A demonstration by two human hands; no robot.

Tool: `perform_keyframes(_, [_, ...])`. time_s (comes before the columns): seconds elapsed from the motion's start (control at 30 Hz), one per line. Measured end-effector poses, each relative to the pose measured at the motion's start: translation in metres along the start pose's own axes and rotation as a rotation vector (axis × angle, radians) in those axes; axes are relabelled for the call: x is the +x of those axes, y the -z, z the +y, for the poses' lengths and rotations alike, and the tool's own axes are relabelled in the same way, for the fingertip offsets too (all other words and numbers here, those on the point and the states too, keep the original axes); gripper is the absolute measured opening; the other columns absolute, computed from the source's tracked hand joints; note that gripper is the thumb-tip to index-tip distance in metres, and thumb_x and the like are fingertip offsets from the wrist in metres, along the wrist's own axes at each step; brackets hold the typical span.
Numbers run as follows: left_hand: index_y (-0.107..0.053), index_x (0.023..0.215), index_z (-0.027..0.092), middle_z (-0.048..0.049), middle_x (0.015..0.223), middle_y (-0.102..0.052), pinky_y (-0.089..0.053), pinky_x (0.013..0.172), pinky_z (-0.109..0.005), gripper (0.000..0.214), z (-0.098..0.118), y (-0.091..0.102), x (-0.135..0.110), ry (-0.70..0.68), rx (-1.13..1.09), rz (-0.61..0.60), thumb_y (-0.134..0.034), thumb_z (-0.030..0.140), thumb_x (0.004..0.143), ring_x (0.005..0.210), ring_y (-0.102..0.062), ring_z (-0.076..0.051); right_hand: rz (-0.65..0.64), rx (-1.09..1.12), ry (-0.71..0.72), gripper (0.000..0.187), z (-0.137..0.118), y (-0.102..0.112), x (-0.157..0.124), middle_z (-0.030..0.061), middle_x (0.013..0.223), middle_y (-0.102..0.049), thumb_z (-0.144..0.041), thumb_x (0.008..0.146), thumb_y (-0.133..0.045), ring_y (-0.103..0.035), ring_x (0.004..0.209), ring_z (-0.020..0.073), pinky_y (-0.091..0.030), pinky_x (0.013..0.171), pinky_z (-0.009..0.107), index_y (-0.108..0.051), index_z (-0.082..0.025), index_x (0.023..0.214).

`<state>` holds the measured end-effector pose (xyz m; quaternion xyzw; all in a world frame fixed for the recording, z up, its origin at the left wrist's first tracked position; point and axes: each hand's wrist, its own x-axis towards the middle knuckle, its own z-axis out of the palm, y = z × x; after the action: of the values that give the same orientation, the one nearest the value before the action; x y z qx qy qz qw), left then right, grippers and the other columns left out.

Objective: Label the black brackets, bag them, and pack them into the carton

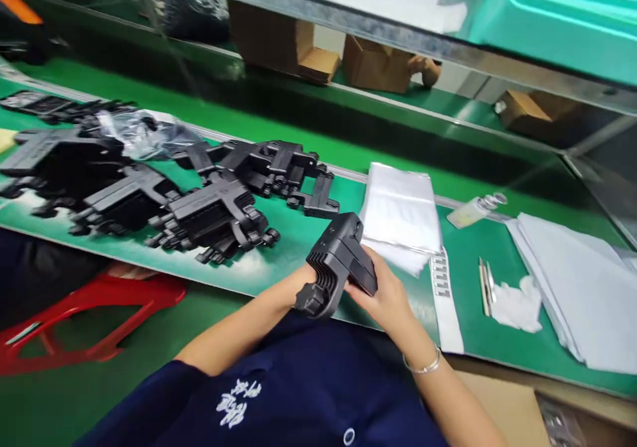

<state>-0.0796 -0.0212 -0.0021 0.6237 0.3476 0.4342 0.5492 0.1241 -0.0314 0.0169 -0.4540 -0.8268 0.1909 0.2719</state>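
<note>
While the right hand (387,289) curls around a black clamp (343,248), the mostly hidden left hand's (307,277) grip cannot be told.

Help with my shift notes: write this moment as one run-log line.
right hand: gripping black ribbed plastic bracket | left hand: mostly hidden behind bracket | nearby: similar black plastic brackets on green tabletop
</note>
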Motion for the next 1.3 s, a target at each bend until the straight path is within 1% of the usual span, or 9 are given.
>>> perform_keyframes(0.1, [-0.053,0.142,0.019,-0.0149,0.129,-0.066,-0.054,0.09,-0.04,0.072,-0.002,0.015,0.011,0.203,-0.251,-0.111,-0.072,0.049,0.078,0.111,-0.066,-0.031,0.029,-0.167,-0.048,0.069,0.02,0.009,-0.019,0.0113,0.122,-0.066,-0.031,0.086,-0.067,-0.067,0.106,0.0309,-0.06,0.083,0.043,-0.037,-0.027,0.149])
perform_keyframes(0.23, [-0.063,0.124,0.015,-0.0145,0.124,-0.067,-0.048,0.098,-0.043,0.064,-0.016,0.008,0.023,0.312,-0.036,-0.046,-0.067,0.06,0.079,0.115,-0.061,-0.032,-0.037,-0.296,-0.014,0.056,0.031,0.028,-0.041,0.0142,0.117,-0.067,-0.033,0.09,-0.064,-0.065,0.1,0.0309,-0.059,0.08,0.042,-0.049,-0.025,0.143])
perform_keyframes(0.33, [-0.061,0.117,0.013,-0.0134,0.117,-0.067,-0.047,0.098,-0.042,0.069,-0.027,-0.008,0.024,0.278,0.078,0.094,-0.059,0.071,0.08,0.112,-0.06,-0.031,0.003,-0.039,-0.091,0.058,0.037,0.039,-0.048,0.0139,0.126,-0.063,-0.055,0.091,-0.058,-0.062,0.11,0.0303,-0.058,0.085,0.044,-0.051,-0.024,0.14])
perform_keyframes(0.43, [-0.058,0.116,0.015,-0.0101,0.108,-0.067,-0.049,0.088,-0.036,0.072,-0.026,-0.011,0.02,0.147,0.145,0.121,-0.056,0.076,0.078,0.101,-0.061,-0.026,0.08,0.366,-0.415,0.054,0.049,0.039,-0.052,0.0073,0.087,-0.069,-0.061,0.098,-0.038,-0.066,0.07,0.0188,-0.057,0.062,0.033,-0.061,-0.019,0.122])
perform_keyframes(0.53, [-0.057,0.117,0.017,-0.0067,0.101,-0.066,-0.049,0.079,-0.033,0.077,-0.017,-0.009,0.015,0.097,0.307,0.098,-0.064,0.078,0.069,0.09,-0.061,-0.024,0.055,0.717,-0.584,0.052,0.059,0.031,-0.052,-0.0031,0.054,-0.053,-0.061,0.098,-0.037,-0.046,0.04,0.0113,-0.044,0.041,0.025,-0.065,-0.017,0.098])
perform_keyframes(0.83, [-0.06,0.119,0.018,-0.0093,0.102,-0.068,-0.05,0.087,-0.036,0.062,-0.031,-0.027,0.02,0.371,-0.262,0.127,-0.063,0.065,0.08,0.102,-0.064,-0.027,0.184,0.108,0.047,0.028,0.068,0.04,-0.059,0.0099,0.096,-0.069,-0.041,0.099,-0.047,-0.066,0.091,0.0256,-0.056,0.084,0.046,-0.063,-0.025,0.115])
perform_keyframes(1.0, [-0.052,0.128,0.022,-0.0119,0.125,-0.063,-0.05,0.096,-0.04,0.07,-0.023,-0.018,0.014,0.091,-0.051,0.029,-0.078,0.056,0.073,0.116,-0.061,-0.03,0.154,0.448,-0.257,0.041,0.076,0.024,-0.067,0.0106,0.121,-0.067,-0.045,0.096,-0.056,-0.068,0.106,0.0236,-0.059,0.086,0.039,-0.052,-0.026,0.133])
perform_keyframes(1.13, [-0.056,0.123,0.024,-0.0129,0.128,-0.065,-0.036,0.113,-0.052,0.045,-0.016,-0.007,0.013,-0.189,0.263,-0.206,-0.071,0.038,0.083,0.126,-0.058,-0.029,0.17,0.601,-0.281,0.045,0.083,0.015,-0.072,0.0124,0.131,-0.064,-0.051,0.089,-0.065,-0.062,0.121,0.0275,-0.057,0.096,0.044,-0.057,-0.026,0.126])
perform_keyframes(1.3, [-0.058,0.119,0.025,-0.0121,0.125,-0.068,-0.023,0.118,-0.059,0.031,-0.018,-0.002,0.012,-0.276,0.36,-0.213,-0.062,0.033,0.089,0.131,-0.055,-0.028,0.204,0.537,-0.25,0.046,0.086,0.018,-0.073,0.0132,0.131,-0.065,-0.049,0.087,-0.068,-0.06,0.125,0.0304,-0.053,0.102,0.051,-0.06,-0.026,0.125])
